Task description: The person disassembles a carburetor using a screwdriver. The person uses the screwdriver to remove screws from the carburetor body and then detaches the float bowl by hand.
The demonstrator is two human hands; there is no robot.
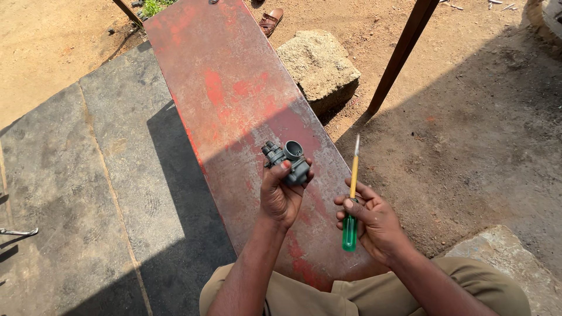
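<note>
**Engine part in one hand, screwdriver in the other**

While the person sits with knees at the near end of a long red-painted metal sheet [234, 88], both hands are raised just above it. The left hand [281, 196] is closed around a small grey engine part [288, 161], thumb on top and fingers underneath, so its round opening tilts up toward the eyes and into the sunlight; it hangs above the sheet rather than resting on it. The right hand [372, 222] grips a screwdriver [352, 196] by its green handle, fingers curled around it. The yellow shaft and tip point up and away, just beside the part but not touching it, a hold that keeps the tool ready while the part is looked over. A large stone [319, 64] lies right of the sheet, and a sandal [270, 21] at its far end.
</note>
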